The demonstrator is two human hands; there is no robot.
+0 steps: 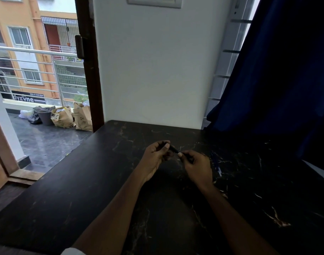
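The left hand [155, 157] and the right hand [196, 162] each pinch one end of a slim black pen [174, 149], a smooth, round barrel, held above the table [83, 181] toward its far edge. The tabletop is dark, glossy and pale-veined.

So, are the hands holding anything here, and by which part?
Yes: a short dark pen-like rod, held above the black table. The left hand pinches its left end, the right hand its right end; the middle shows bare.

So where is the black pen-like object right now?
Head view, mid-frame: black pen-like object pinched between the left hand and right hand, over the dark table.
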